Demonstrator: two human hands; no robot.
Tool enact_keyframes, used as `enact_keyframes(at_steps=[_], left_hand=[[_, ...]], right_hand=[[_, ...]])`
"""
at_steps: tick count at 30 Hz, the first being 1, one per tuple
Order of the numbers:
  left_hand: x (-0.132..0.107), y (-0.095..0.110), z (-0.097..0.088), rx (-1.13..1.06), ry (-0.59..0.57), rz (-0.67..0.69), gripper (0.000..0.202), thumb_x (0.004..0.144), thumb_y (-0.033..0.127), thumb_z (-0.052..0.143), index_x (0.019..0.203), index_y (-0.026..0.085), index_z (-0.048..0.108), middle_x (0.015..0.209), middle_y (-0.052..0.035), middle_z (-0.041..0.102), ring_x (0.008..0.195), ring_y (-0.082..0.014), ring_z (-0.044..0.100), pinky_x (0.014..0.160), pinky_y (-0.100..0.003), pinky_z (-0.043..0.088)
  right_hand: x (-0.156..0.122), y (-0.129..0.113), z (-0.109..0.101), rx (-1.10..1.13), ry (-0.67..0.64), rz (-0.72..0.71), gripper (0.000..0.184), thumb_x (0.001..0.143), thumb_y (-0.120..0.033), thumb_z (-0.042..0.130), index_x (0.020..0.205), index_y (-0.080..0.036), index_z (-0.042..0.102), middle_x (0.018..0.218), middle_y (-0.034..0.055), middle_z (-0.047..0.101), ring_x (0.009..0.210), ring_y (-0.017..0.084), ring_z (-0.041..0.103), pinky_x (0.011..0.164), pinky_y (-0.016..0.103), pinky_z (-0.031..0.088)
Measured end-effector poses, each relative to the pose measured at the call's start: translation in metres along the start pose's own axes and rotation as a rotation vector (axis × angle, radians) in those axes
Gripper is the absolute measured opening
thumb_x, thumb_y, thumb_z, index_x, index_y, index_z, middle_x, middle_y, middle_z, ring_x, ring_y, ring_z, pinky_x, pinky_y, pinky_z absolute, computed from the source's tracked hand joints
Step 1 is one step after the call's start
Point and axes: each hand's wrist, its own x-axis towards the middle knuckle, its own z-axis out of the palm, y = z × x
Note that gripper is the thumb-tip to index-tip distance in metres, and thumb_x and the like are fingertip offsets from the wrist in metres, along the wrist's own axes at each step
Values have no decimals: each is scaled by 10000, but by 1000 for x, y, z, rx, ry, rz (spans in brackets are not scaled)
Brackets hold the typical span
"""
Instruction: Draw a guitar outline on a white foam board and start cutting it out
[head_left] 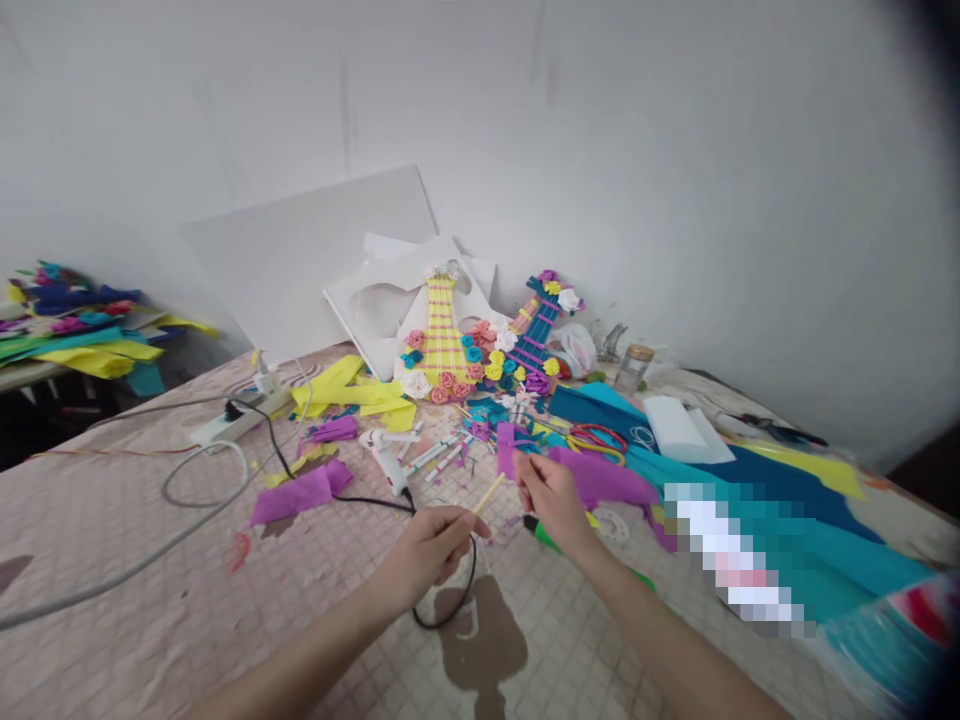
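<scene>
A pale wall (615, 180) rises behind a cloth-covered table (112, 600) and, at 11 o'clock from a person's hands, a leaning white board (300, 270). Teal paper (840, 545) stretches at 3 o'clock; a dark blue, flower-trimmed shape (529, 335) stands at 12. A white glue gun (388, 468) lies at 10 o'clock. The right hand (551, 490), at the left's 2 o'clock, pinches a purple paper strip (507, 450); the left hand (435, 548) grips a thin stick (491, 492) between the hands, its tip toward 1 o'clock.
</scene>
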Motion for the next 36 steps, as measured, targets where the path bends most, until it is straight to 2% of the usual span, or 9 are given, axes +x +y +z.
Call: enact_keyframes(at_steps=[3,7,11,16,21,26,30,33,36], left_hand=[[-2,2,-2,127,48,27,427,756,500,482,841,100,603,472,86,304,382,-42,239,378,-203,146],[-2,3,-3,364,110,47,379,801,466,426,782,129,597,485,69,312,429,-66,277,422,-216,189],[-2,1,-3,581,142,130,379,835,440,384,609,159,499,505,52,297,493,-86,310,480,-229,214],[-7,2,-3,771,142,250,360,867,364,364,567,171,416,548,25,419,545,-102,398,529,-235,242],[-17,8,-8,866,56,254,328,877,307,363,600,173,476,563,10,487,544,-106,434,537,-234,261],[-27,12,-13,926,-10,307,313,898,297,333,679,178,521,648,-5,541,606,-111,466,580,-227,293],[-38,15,-12,908,40,324,333,899,334,341,660,180,514,611,1,519,576,-105,461,567,-223,300],[-50,13,-16,832,156,345,280,898,334,333,785,194,548,629,7,535,573,-106,479,565,-215,323],[-60,8,-35,791,428,370,255,883,358,327,814,198,513,580,26,482,514,-107,438,518,-223,313]], right_hand=[[1,4,-5,33,-33,-12,379,790,-493,519,585,-175,503,431,-44,434,402,77,403,418,207,311],[-2,4,-7,168,-110,-39,280,681,-412,666,837,-181,640,655,5,618,580,117,540,519,224,404],[-8,-3,-7,78,-111,-30,233,666,-394,672,751,-176,676,715,33,669,641,150,584,578,262,450],[-16,-11,-13,-266,-49,-295,136,734,-310,632,672,-196,672,689,39,677,660,173,587,632,297,440],[-26,-19,-21,-414,-226,-464,161,808,-253,543,679,-200,624,692,24,641,693,163,559,733,319,421],[-33,-24,-23,-309,-324,-258,161,819,-273,495,692,-186,541,671,-6,540,666,132,492,636,252,387],[-32,-17,-22,-203,-260,-100,233,840,-340,443,667,-186,460,616,-38,427,589,105,413,542,220,329],[-29,-9,-20,-221,-185,-72,321,865,-393,386,617,-189,396,571,-46,347,544,98,355,498,220,288],[-26,-2,-19,-276,-184,-86,356,867,-421,377,603,-186,422,551,-35,388,540,108,381,508,233,306]])
